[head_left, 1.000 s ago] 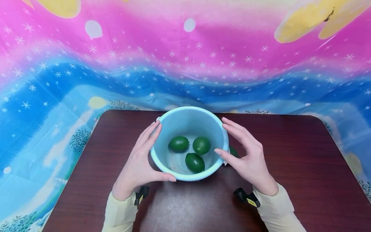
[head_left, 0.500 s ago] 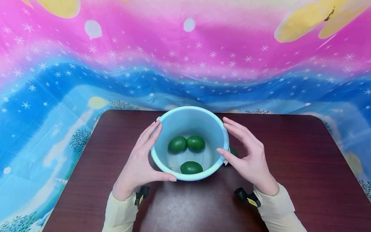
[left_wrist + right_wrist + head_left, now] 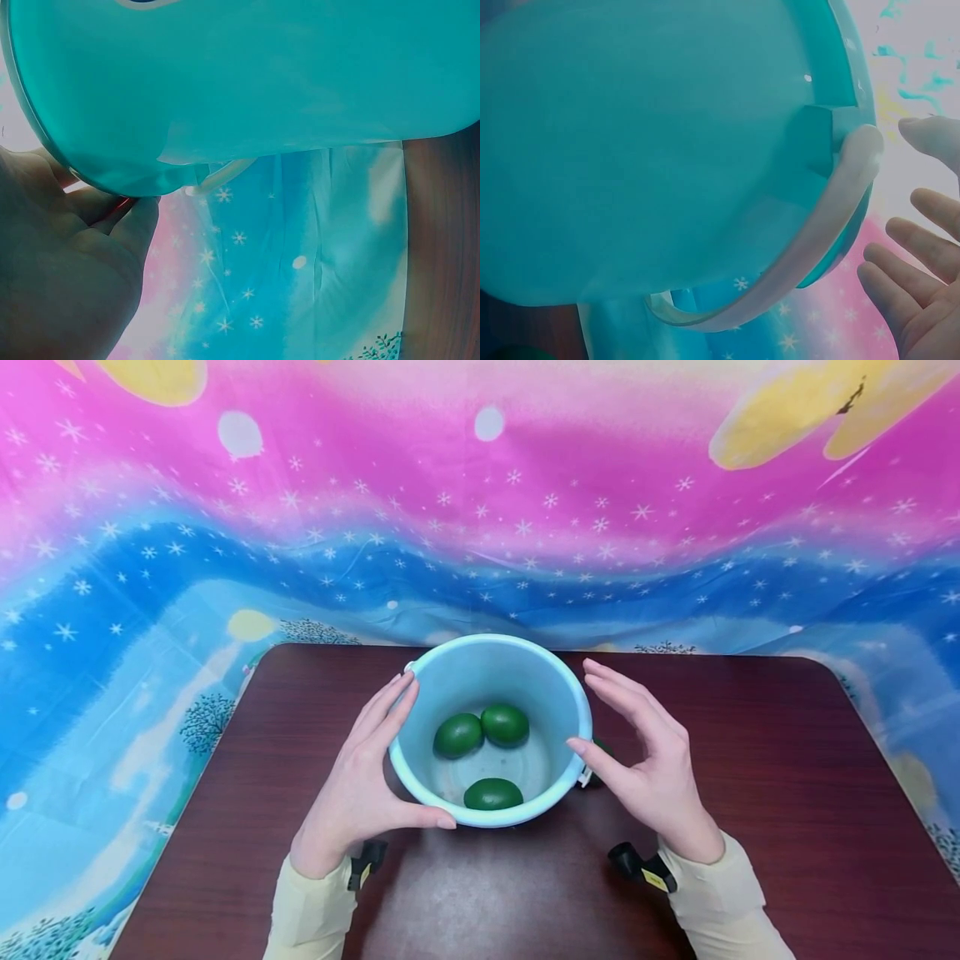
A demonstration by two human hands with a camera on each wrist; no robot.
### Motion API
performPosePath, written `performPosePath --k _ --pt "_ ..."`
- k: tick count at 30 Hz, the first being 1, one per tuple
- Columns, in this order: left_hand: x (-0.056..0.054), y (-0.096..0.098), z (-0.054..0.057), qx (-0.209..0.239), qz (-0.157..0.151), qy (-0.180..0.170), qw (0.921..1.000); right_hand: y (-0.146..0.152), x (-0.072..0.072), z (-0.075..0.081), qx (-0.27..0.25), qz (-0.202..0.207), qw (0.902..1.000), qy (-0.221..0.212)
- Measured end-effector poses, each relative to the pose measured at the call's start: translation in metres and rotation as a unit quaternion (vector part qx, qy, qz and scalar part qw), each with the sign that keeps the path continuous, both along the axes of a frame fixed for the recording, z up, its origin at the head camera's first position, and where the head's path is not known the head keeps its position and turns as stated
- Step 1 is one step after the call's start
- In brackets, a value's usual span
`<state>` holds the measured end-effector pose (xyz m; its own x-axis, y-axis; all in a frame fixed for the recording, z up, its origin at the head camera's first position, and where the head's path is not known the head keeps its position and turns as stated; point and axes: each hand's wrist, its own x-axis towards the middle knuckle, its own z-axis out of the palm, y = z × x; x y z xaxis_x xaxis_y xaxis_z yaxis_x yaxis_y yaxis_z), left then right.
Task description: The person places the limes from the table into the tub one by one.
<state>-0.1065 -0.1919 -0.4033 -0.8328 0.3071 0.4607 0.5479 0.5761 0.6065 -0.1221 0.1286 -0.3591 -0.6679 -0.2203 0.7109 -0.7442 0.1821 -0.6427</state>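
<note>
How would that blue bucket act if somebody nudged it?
The bucket looks like smooth plastic, so it's probably fairly stiff, light and a bit slippery. Its curved handle hangs off the side and may swing. The three rounded green fruits inside would likely roll, shifting its balance.

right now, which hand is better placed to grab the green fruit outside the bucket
Probably the right hand: it is beside that fruit, open and apart from the bucket, while the left hand touches its other side.
</note>
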Motion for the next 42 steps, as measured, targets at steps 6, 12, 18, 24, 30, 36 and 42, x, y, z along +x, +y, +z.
performPosePath --k 6,12,18,24,30,36,42 --pt "0.0 0.0 0.0 0.0 0.001 -0.002 1.0 0.002 0.0 0.0 -0.003 0.001 1.0 -0.006" --pt "0.0 0.0 0.001 -0.002 0.003 -0.007 1.0 0.004 -0.001 0.001 -0.009 0.001 0.9999 -0.007" --pt "0.0 0.0 0.001 -0.001 0.002 -0.007 1.0 0.007 -0.002 0.002 -0.011 -0.005 0.9998 -0.013" --pt "0.0 0.0 0.0 -0.004 0.005 -0.011 0.9999 0.01 -0.002 0.003 -0.013 -0.012 0.9997 -0.018" --pt "0.0 0.0 0.0 -0.003 0.003 -0.008 1.0 0.012 -0.002 0.003 -0.014 -0.018 0.9996 -0.017" --pt "0.0 0.0 -0.001 -0.001 0.002 -0.004 1.0 0.014 -0.004 0.003 -0.024 -0.026 0.9994 -0.006" --pt "0.0 0.0 0.0 -0.002 0.003 -0.004 1.0 0.018 -0.005 0.005 -0.032 -0.038 0.9988 -0.004"
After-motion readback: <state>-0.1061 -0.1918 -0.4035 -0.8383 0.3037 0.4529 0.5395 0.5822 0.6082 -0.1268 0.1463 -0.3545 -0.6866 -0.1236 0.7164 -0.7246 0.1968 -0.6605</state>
